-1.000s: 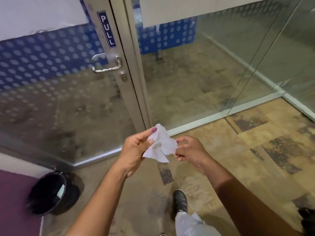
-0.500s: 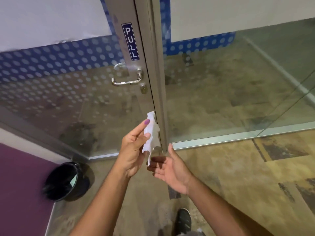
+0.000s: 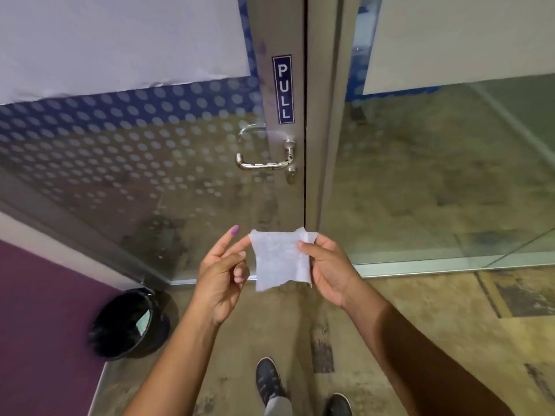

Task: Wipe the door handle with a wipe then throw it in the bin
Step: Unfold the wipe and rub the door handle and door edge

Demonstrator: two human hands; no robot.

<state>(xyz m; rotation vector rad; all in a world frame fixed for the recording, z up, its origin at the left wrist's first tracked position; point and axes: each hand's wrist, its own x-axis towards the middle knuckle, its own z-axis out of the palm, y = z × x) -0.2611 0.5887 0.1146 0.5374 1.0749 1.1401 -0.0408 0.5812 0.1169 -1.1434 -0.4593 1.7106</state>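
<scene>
An office corridor — glass door (image 3: 150, 181) with dotted film, a "PULL" sign (image 3: 282, 89), worn carpet tiles (image 3: 450, 310).

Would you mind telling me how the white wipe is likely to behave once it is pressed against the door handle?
The wipe looks thin and floppy: it hangs limp between the left hand and right hand, so it would probably wrap around the curved door handle. It seems very light, pinched only at its top corners. Its ragged upper edge suggests it may tear if pulled hard.
</scene>
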